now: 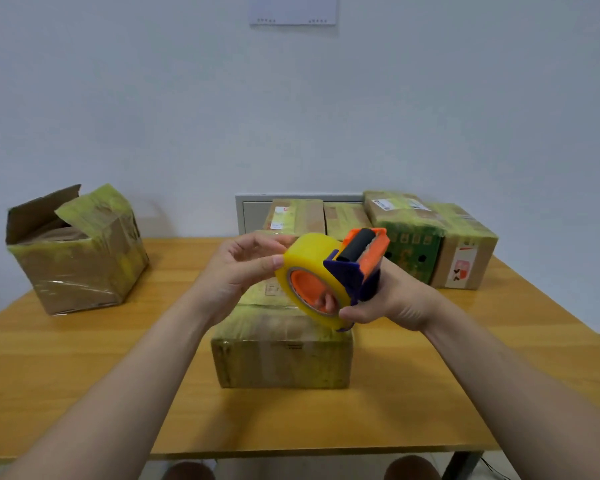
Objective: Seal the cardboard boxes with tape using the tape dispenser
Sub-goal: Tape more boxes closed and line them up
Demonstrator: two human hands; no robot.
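The right grip (392,301) curled around the tape dispenser (349,271) while the left grip (243,268) pinched its yellow roll (305,254), above a taped cardboard box (281,355) near the table's (84,375) front edge.

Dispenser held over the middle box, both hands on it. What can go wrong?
No loose tape end shows on the roll; the left hand picking at it may tear a sliver. The right hand has a finger inside the core, which could stall the tape dispenser.
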